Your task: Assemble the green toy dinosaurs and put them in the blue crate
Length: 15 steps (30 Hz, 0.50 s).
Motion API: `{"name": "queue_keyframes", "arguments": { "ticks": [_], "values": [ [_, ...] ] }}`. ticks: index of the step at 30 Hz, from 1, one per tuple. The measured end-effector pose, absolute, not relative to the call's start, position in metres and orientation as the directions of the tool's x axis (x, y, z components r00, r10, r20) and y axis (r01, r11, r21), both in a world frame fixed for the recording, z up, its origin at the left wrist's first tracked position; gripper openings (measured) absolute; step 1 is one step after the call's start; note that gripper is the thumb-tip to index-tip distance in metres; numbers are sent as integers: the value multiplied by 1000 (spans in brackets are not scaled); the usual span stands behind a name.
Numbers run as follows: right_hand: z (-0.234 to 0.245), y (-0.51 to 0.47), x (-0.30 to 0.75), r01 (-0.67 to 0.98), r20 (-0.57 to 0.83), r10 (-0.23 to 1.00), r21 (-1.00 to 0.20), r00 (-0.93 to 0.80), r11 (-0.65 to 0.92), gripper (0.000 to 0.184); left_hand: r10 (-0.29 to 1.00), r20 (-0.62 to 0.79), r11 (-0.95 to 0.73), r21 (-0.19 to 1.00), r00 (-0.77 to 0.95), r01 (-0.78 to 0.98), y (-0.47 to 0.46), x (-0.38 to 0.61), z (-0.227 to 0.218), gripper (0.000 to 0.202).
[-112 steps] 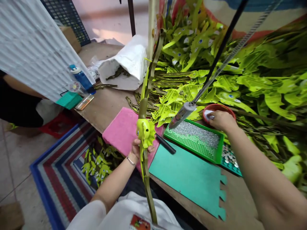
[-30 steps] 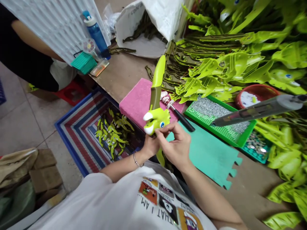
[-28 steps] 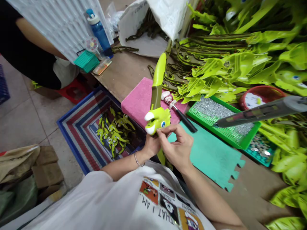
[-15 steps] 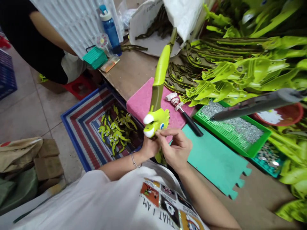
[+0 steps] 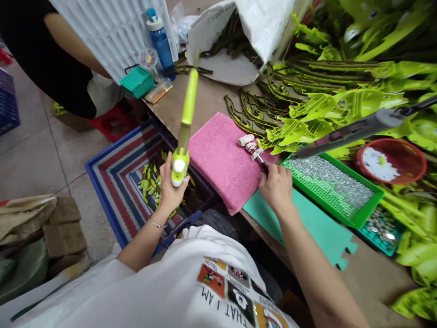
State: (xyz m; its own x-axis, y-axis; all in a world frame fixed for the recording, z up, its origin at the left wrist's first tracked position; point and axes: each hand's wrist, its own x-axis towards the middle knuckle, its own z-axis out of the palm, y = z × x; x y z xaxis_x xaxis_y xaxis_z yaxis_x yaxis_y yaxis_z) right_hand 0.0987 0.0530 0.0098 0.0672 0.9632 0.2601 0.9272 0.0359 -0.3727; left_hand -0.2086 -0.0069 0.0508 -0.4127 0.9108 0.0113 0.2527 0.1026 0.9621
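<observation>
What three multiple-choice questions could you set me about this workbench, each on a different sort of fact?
1. Where is the red bowl?
A. On the striped rug
B. Beside the green tray
C. On the floor

2. What colour is the pad under the black-handled tool?
A. Pink
B. Blue
C. Yellow

3. What is the left hand doing?
A. Resting flat on the bench
B. Pressing the pad
C. Holding up a lime-green piece

Answers:
1. B, the bowl sits just past the tray's far corner.
2. A, pink shows all around the tool's tip.
3. C, the fingers curl around the piece, above the rug.
</observation>
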Motion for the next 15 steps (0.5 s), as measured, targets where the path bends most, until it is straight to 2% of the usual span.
{"name": "queue_keyframes", "arguments": {
  "ticks": [1, 2, 3, 5, 7, 10, 13, 15],
  "values": [
    [6, 54, 98, 932, 264, 963, -361, 60, 41, 33, 914, 90, 56, 938, -396, 342, -10, -215, 38, 69],
    [5, 53, 98, 932, 277, 959, -360, 55, 50, 34, 901, 110, 56, 930, -419, 364, -13, -220, 23, 75],
    [4, 52, 98, 927, 297, 954, -370, 51, 66, 34, 870, 61, 102, 948, -489, 301, -17, -225, 6, 78],
    [8, 48, 100, 908, 339, 940, -403, 35, 111, 34, 719, -215, 252, 967, -661, -39, -24, -235, -28, 76],
    [16, 41, 103, 885, 378, 926, -438, 20, 160, 30, 615, -377, 333, 920, -693, -205, -25, -247, -59, 59],
    [30, 29, 105, 855, 426, 905, -472, 9, 214, 20, 521, -526, 384, 848, -672, -366, -9, -270, -91, 37],
    [40, 17, 104, 851, 481, 876, -453, -15, 264, 14, 479, -623, 379, 782, -619, -494, 19, -292, -107, 38],
    [42, 10, 105, 864, 505, 862, -415, -41, 284, 12, 495, -649, 356, 758, -578, -546, 39, -299, -108, 39]
  ]
}}
